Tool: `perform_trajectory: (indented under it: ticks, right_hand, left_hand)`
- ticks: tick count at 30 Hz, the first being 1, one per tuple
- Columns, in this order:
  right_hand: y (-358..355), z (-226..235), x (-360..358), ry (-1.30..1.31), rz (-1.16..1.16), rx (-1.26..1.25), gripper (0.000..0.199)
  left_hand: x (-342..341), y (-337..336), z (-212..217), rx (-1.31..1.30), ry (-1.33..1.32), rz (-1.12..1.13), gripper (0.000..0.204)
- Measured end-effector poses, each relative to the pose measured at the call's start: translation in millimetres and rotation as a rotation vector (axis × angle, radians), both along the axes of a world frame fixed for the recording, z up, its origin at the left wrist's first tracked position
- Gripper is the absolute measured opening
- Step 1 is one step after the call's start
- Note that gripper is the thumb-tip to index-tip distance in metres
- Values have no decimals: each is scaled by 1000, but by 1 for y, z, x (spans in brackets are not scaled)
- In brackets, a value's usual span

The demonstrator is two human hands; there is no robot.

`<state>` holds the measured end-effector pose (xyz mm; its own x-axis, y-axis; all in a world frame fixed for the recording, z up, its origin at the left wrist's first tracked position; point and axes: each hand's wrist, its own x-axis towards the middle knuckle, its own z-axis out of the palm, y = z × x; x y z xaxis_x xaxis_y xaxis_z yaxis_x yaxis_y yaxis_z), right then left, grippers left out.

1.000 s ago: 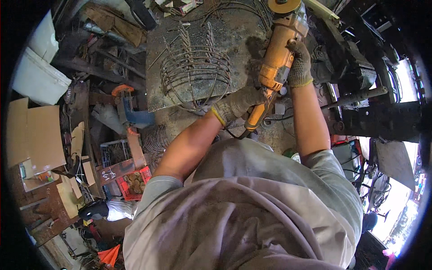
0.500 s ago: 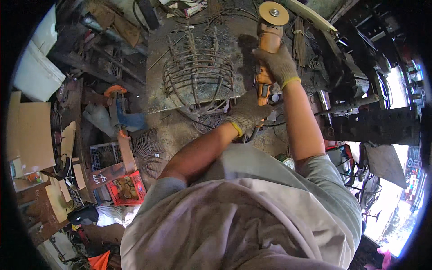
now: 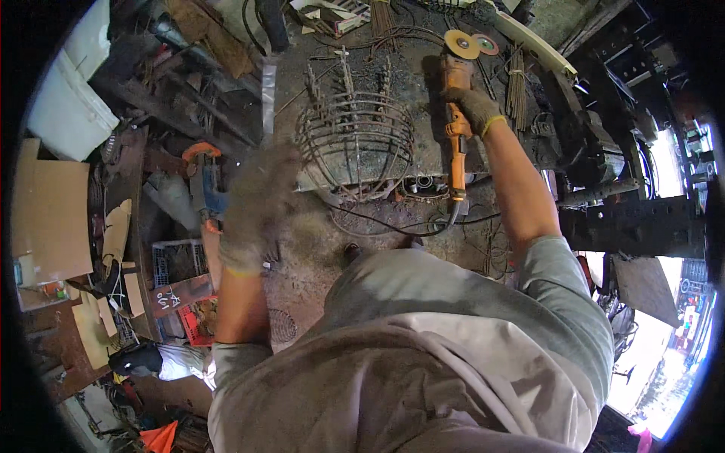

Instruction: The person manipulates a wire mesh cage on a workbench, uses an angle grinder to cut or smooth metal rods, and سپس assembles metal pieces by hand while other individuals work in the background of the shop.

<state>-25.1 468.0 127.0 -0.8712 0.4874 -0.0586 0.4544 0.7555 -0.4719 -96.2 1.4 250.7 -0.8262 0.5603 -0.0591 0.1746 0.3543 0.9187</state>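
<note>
My right hand (image 3: pixel 474 110), in a knitted work glove, is closed round the body of an orange angle grinder (image 3: pixel 457 140). The grinder's tan disc (image 3: pixel 462 44) points to the far side, and its rear end hangs past the near edge of the worktable. To the left of it stands a basket-like frame of bent metal rods (image 3: pixel 355 140), with several upright bars at its far side. My left hand (image 3: pixel 260 200), gloved too, is off the grinder, to the left of the rod frame. Motion smears its fingers, so their pose cannot be made out.
A dark metal worktable (image 3: pixel 427 94) bears the frame. A reddish disc (image 3: pixel 485 44) and a bundle of thin rods (image 3: pixel 516 87) lie at its far right. The grinder's black cord (image 3: pixel 400 228) loops below the near edge. A blue clamp-like tool (image 3: pixel 211 189) stands at left.
My left hand has let go of the grinder's rear handle and swung left. My right hand still grips the grinder, now lower against the worktable. The view has shifted slightly.
</note>
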Motion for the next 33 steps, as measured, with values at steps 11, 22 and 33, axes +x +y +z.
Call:
perform_trajectory:
  ticks: [11, 22, 33]
  right_hand:
    - [-36, 21, -40, -121, -281, -290, 43]
    - [-45, 22, -50, -312, -308, -124, 62]
    - [-99, 14, 0, -167, -462, 157, 82]
  left_hand:
    - [-197, 54, -124, -603, 667, -45, 41]
    - [-230, 83, -125, -947, 643, -251, 37]
    - [-246, 11, -147, -764, 515, -204, 45]
